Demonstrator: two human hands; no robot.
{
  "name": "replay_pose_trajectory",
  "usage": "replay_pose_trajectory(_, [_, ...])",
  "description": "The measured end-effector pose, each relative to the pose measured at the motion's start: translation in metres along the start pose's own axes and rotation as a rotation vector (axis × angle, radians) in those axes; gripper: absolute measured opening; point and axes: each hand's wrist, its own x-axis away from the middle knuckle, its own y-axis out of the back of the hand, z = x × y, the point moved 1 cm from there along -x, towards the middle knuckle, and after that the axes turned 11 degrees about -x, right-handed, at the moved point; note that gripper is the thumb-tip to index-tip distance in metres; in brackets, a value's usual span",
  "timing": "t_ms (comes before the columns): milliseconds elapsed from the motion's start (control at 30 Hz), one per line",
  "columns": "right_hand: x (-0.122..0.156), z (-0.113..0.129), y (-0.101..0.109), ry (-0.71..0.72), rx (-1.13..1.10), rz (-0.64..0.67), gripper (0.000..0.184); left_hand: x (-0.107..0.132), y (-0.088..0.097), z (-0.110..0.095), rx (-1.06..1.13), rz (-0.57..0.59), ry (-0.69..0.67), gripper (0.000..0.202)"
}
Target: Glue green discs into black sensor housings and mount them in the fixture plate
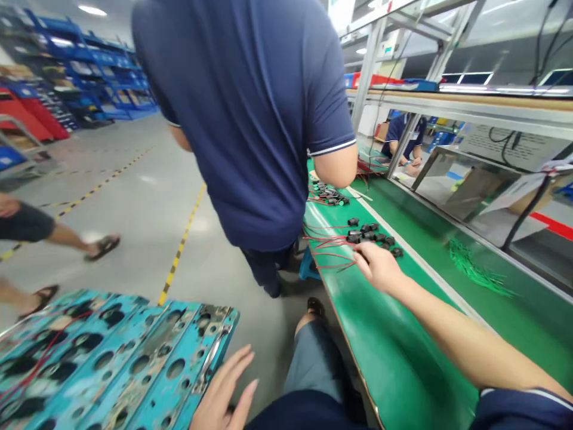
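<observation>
My right hand (378, 266) reaches over the green bench mat (358, 334), its thumb and fingers drawn together at the near side of a cluster of black connectors (369, 232). Red and black wires (333, 255) run from the left up to its fingertips; what lies between the fingers is hidden. My left hand (224, 388) is low in the view, fingers apart and holding nothing. Beside it on the left is a worn turquoise plate (168, 340) with rows of round holes. Black parts and red wires (49, 352) sit in its left portion.
A co-worker in a navy shirt (250, 119) stands close ahead, beside the bench. More connectors (329, 194) lie farther along. Green cable ties (478, 269) rest behind a white strip. A metal frame (447, 98) rises at right. Another person's leg (71, 233) shows at left.
</observation>
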Motion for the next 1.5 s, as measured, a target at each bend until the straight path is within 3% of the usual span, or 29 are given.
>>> replay_pose_trajectory(133, [0.040, 0.089, -0.029, 0.338, -0.353, 0.186, 0.028, -0.039, 0.030, -0.038, -0.057, -0.189, -0.191, 0.054])
replay_pose_trajectory(233, [0.057, 0.139, -0.048, 0.492, -0.572, 0.300, 0.030, -0.044, 0.046, -0.045, -0.122, -0.230, -0.239, 0.064])
replay_pose_trajectory(333, [0.072, 0.174, -0.071, 0.581, -0.759, 0.342, 0.035, -0.017, 0.052, -0.036, -0.112, -0.220, -0.166, 0.058])
replay_pose_trajectory(500, [0.088, 0.209, -0.119, 0.528, -0.938, 0.302, 0.046, 0.046, 0.049, -0.019, -0.008, -0.203, 0.108, 0.050])
replay_pose_trajectory(733, [0.069, 0.274, -0.186, 0.364, -1.093, 0.265, 0.024, 0.084, 0.045, 0.006, 0.127, -0.240, 0.476, 0.039])
replay_pose_trajectory(867, [0.032, 0.308, -0.232, 0.285, -1.053, 0.302, 0.028, 0.101, 0.046, 0.047, 0.109, -0.210, 0.615, 0.039])
replay_pose_trajectory(1067, [-0.026, 0.350, -0.307, 0.304, -0.998, 0.484, 0.038, 0.120, 0.069, 0.149, -0.097, -0.207, 0.742, 0.037])
replay_pose_trajectory(1200, [-0.057, 0.366, -0.349, 0.382, -0.941, 0.498, 0.038, 0.125, 0.078, 0.209, -0.224, -0.167, 0.773, 0.037])
replay_pose_trajectory(1367, [-0.103, 0.373, -0.390, 0.431, -0.841, 0.435, 0.035, 0.131, 0.072, 0.261, -0.391, -0.085, 0.817, 0.040])
replay_pose_trajectory(1500, [-0.129, 0.372, -0.413, 0.447, -0.790, 0.419, 0.035, 0.136, 0.064, 0.288, -0.492, -0.049, 0.847, 0.039])
